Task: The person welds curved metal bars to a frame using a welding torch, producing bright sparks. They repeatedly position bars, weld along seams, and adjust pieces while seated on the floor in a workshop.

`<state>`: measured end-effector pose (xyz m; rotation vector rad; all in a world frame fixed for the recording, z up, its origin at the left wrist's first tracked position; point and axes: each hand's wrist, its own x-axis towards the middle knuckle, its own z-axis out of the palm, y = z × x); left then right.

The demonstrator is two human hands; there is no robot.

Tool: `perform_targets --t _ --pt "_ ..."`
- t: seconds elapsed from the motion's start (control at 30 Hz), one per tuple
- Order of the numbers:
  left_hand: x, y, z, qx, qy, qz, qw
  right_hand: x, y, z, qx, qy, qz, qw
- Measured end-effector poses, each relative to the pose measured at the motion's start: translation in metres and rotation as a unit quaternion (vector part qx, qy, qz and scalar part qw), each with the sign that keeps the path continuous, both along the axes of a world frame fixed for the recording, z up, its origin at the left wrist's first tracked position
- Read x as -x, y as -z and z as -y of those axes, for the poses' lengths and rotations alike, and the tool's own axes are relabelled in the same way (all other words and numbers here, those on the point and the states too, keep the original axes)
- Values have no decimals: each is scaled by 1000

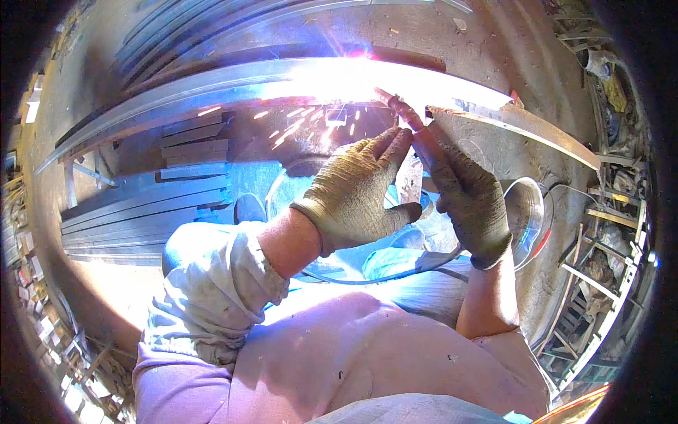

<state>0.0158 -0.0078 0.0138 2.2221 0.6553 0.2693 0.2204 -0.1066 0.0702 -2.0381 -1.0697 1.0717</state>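
My right hand (479, 205), in a worn work glove, is wrapped round the handle of a welding torch (417, 126). The torch's neck slants up and left toward a long metal beam (212, 86) lying across the far side. White arc glare hides the torch tip and the middle of the beam, and orange sparks fly down and left. Beside the torch is my gloved left hand (359, 192), its fingers stretched forward and its thumb apart. Its fingertips are close to the torch's neck; whether they touch it I cannot tell.
Stacked metal bars (141, 212) lie at the left, below the beam. More long bars (191, 32) lie beyond it. A dark cable (417, 270) crosses my lap, a bucket (526, 212) stands right of my right hand, and a metal frame (607, 290) stands farther right.
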Motion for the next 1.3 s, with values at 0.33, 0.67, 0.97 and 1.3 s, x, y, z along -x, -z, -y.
perform_targets --t 0.33,0.67,0.97,1.3 --pt "-1 0 -4 -5 -2 23 1000 -2 10 5 -59 -11 -32 998" --pt "3 -3 -4 -30 12 -20 999 -3 14 5 -50 -1 -33 998" --pt "65 -22 -81 -184 -110 -105 971 -22 30 9 -120 32 3 992" --pt "114 29 -179 -290 -238 -283 883 -19 15 11 -86 58 -10 995"
